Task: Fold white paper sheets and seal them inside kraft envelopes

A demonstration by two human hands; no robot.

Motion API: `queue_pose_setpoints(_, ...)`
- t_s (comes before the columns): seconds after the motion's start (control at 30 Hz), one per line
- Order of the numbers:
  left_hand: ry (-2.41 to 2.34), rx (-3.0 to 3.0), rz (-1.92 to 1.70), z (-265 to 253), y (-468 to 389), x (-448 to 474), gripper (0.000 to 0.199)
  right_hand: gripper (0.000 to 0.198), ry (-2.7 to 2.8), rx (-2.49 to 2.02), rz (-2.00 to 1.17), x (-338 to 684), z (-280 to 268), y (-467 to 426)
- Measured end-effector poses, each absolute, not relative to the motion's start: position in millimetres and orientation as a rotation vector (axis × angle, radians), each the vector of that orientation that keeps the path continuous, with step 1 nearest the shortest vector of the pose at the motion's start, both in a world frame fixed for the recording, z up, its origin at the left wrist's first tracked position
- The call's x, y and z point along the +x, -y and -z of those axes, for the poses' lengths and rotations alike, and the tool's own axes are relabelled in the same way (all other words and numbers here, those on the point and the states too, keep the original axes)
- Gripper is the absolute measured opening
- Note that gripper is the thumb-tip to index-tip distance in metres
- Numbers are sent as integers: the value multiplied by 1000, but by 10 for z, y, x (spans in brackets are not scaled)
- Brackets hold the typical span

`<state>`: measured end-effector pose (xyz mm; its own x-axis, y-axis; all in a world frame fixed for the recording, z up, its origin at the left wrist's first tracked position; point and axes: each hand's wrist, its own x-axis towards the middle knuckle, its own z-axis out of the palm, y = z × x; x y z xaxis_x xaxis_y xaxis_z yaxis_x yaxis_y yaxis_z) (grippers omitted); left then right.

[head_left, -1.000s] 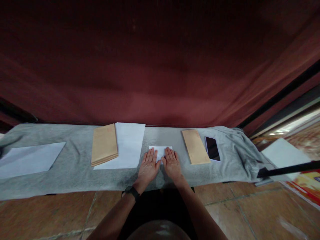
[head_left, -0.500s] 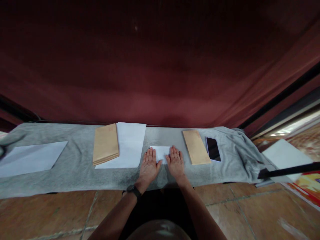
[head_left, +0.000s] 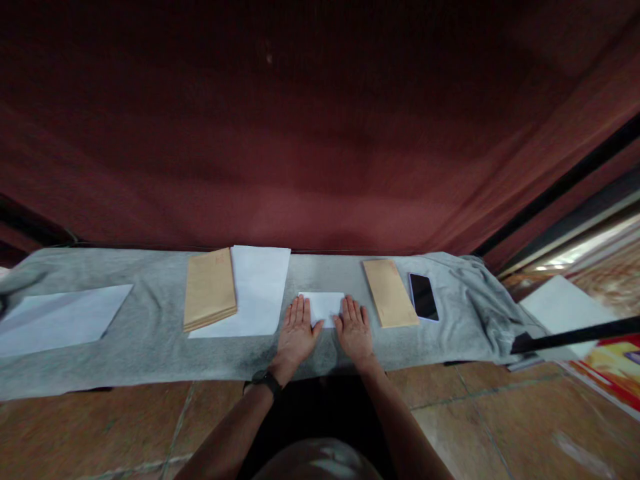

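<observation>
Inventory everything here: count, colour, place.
Small paper: 1, white, centre
Large paper: unclear count, white, left of small paper
Packet stack: 1, brown, overlapping large paper
Long packet: 1, brown, right of small paper
Phone: 1, dark-screened, beside long packet
Far paper: 1, white, far left
Cloth: 1, grey, beneath papers
Backdrop: 1, red, behind
Panel: 1, white, right
Print: 1, red-yellow, lower right
Bars: several, black, right
Floor: 1, brown, below
Watch: 1, black, left wrist
Left hand: 1, small paper's left edge
Right hand: 1, small paper's right edge

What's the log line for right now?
left hand: flat on small white paper | right hand: flat at its right edge | phone: on grey cloth
</observation>
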<state>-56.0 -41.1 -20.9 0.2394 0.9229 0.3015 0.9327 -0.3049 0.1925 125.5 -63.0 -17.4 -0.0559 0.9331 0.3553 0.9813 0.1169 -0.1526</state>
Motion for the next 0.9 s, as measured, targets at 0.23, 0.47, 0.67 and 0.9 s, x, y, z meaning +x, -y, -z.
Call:
queue_pose_setpoints(0.23, 1857, -2465, 496, 146, 415, -557, 76, 50, 2029, -1835, 136, 1312, 162, 751)
queue_pose_setpoints(0.47, 1824, -2455, 541, 153, 430, -556, 74, 44, 2009, -1719, 111, 1386, 178, 929)
queue_pose_setpoints(0.67, 1794, -2465, 540, 123, 427, -573, 68, 41, 2013, -1613, 97, 1457, 195, 1059)
queue_pose_setpoints(0.9, 1496, -2789, 427, 8, 459, -387, 48, 38, 1998, -1534, 51, 1494, 184, 1086)
